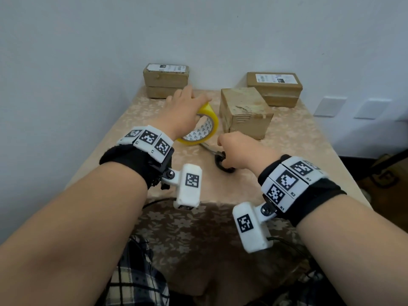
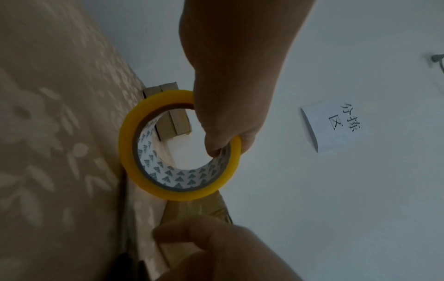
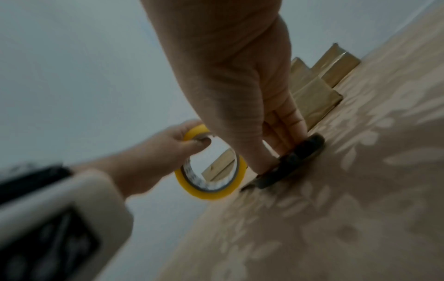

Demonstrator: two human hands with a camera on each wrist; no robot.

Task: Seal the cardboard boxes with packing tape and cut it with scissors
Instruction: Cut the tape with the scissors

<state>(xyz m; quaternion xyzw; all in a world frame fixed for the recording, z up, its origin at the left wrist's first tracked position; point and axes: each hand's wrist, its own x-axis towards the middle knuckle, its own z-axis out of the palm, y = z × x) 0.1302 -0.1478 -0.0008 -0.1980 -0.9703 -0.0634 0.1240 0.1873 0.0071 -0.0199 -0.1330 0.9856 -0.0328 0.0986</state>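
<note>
My left hand (image 1: 185,107) grips a yellow roll of packing tape (image 1: 207,127), thumb inside the core and fingers over the rim; the tape roll (image 2: 177,148) stands tilted with its lower edge near the tablecloth. Just right of it stands a cube-shaped cardboard box (image 1: 245,112). My right hand (image 1: 238,151) curls down onto the black handles of the scissors (image 1: 223,165), which lie flat on the cloth with the blades pointing toward the roll. In the right wrist view the fingers (image 3: 283,133) pinch the scissor handles (image 3: 293,161).
A beige floral tablecloth (image 1: 298,151) covers the table. Two stacked flat boxes (image 1: 165,79) stand at the back left and two more stacked boxes (image 1: 274,88) at the back right, against the white wall. A paper sign (image 2: 336,123) hangs on the wall.
</note>
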